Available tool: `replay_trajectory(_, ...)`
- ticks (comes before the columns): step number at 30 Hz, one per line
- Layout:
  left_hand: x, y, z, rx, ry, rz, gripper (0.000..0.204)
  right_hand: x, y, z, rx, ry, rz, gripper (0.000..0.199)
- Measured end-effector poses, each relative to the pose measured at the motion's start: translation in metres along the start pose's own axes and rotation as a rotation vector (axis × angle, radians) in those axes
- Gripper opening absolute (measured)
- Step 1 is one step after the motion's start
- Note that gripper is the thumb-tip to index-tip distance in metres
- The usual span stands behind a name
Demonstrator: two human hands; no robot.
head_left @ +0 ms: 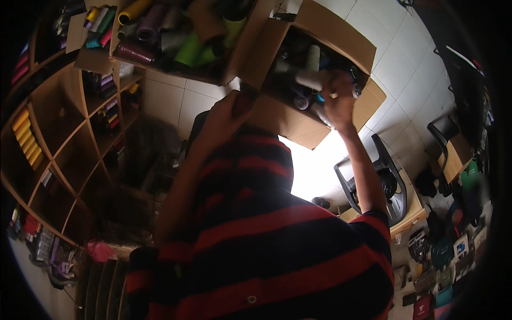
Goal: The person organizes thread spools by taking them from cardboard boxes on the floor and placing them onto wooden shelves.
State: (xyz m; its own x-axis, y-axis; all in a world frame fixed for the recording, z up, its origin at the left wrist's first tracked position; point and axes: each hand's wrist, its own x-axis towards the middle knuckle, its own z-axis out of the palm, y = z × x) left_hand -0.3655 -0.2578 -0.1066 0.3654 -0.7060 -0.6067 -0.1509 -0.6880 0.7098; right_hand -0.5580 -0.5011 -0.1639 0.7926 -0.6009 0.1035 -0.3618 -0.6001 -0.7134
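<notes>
Two Hands at the Carton of Thread Cones

Two hands raised to an open cardboard carton (341, 32) overhead, flaps folded out. Right hand (337, 96) reaching into the carton's mouth, fingers curled among the spools; closed around a pale thread cone (312, 80), though exact contact partly hidden by the hand. Left hand (226, 114) pressed against the carton's lower flap (266, 106), fingers bent over its edge; dim light, so cannot tell whether gripping or only bracing. Second carton (176, 42) just beside, to the left, filled with green, purple and yellow cones. Wooden shelving (64, 133) with more spools further left; office chair (381, 181) below on the tiled floor.

Judged best practice for the step: keep the flap steadied with the left hand, draw the cone straight out along its axis, avoid dragging neighbouring spools over the rim. Risk noted: loose cones could tip out if the carton tilts.
</notes>
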Motion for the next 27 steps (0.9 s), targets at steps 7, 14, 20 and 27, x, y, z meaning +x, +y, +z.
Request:
replay_trajectory(7,-0.001,0.007,0.000,0.051,0.009,0.016,0.040,0.005,0.049,-0.031,-0.039,0.213,0.456,0.020)
replay_trajectory(14,-0.001,0.000,-0.003,0.038,-0.016,-0.009,0.041,0.006,-0.009,-0.002,-0.325,0.068,-0.054,0.014)
replay_trajectory(20,-0.006,-0.005,-0.001,-0.017,0.017,-0.016,0.041,-0.041,-0.017,0.132,-0.133,-0.678,0.406,0.038)
replay_trajectory(27,-0.014,-0.014,-0.003,-0.033,0.055,-0.030,0.042,-0.020,-0.005,0.163,-0.129,-0.737,0.779,0.058)
